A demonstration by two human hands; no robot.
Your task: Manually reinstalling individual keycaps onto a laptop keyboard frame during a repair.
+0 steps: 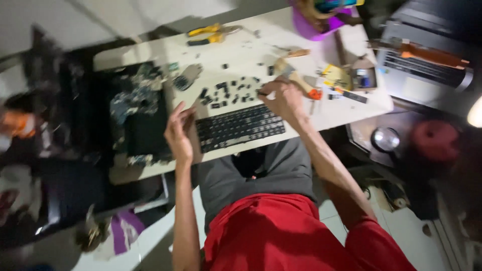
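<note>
Seen from above at a cluttered white tabletop (311, 115): a flat black laptop keyboard panel (240, 126) lying at the near edge, over the lap. Left hand (179, 131) resting at the panel's left end, fingers loosely curled against its edge, grasping nothing clearly. Right hand (282, 98) poised at the panel's far right corner, fingertips pinched together on something small and dark; too blurred to tell what. Scattered just beyond the panel, loose black keycaps (228, 93). Farther back, yellow-handled pliers (207, 34); to the left, a dark opened laptop body (138, 113); right of the hand, a wooden-handled brush (296, 76).
</note>
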